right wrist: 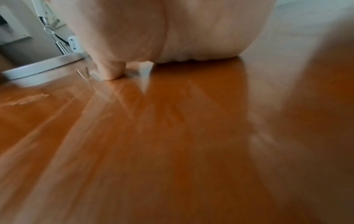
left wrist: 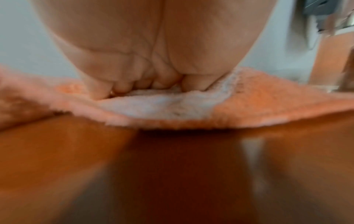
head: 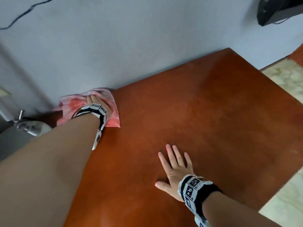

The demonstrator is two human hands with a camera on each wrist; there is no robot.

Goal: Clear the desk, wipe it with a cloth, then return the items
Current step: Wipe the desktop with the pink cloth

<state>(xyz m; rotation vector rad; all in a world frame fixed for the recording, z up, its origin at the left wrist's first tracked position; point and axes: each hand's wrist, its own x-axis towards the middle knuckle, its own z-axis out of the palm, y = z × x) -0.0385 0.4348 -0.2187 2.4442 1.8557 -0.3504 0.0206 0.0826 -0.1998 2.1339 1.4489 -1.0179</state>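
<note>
Domestic or office room. Indicators: wooden surface (head: 205, 112) against a painted wall (head: 131, 38), tiled floor (head: 285, 81), wall socket (right wrist: 73, 44), lamp base (head: 31, 126), cable (head: 24, 13).

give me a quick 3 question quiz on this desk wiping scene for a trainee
1. True or false: the right hand holds the cloth.
2. Where on the desk is the cloth? A) far edge by the wall B) near the right hand C) hanging off the right side
3. Fill in: the right hand lies ____ on the desk, fingers spread.

Key
1. False. The left hand presses the cloth; the right hand holds nothing.
2. A
3. flat
</note>
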